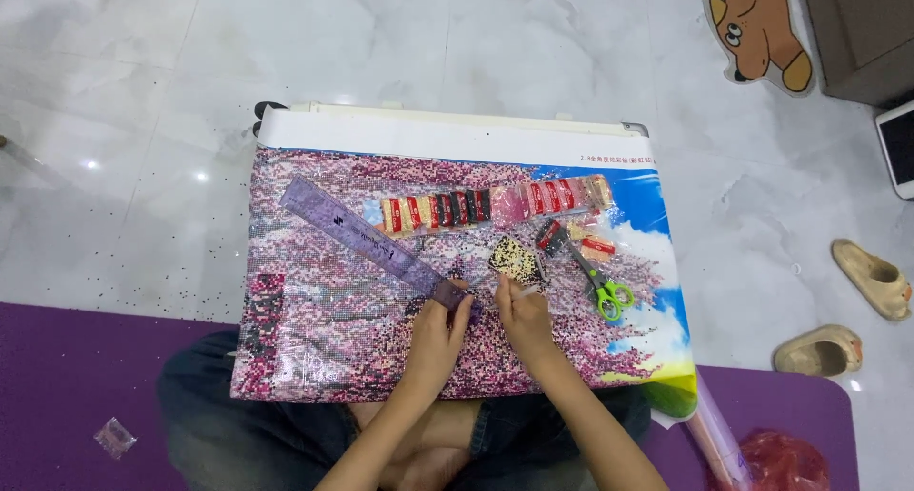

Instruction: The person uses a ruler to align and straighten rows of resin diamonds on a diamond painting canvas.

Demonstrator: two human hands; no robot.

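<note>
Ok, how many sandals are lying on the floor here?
2, both on the white floor at the right: one sandal farther up, the other sandal nearer the purple mat. None seems hidden.

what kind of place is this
Probably a home floor used as a craft spot: a glossy marble-look tiled floor, slippers left nearby, a purple mat to sit on, and a bead-picture canvas across the lap.

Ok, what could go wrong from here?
The left hand presses only one end of the purple ruler, so it may pivot. The right hand works beside the bead tray; a nudge could spill it. The scissors lie close by and could snag a wrist.
</note>
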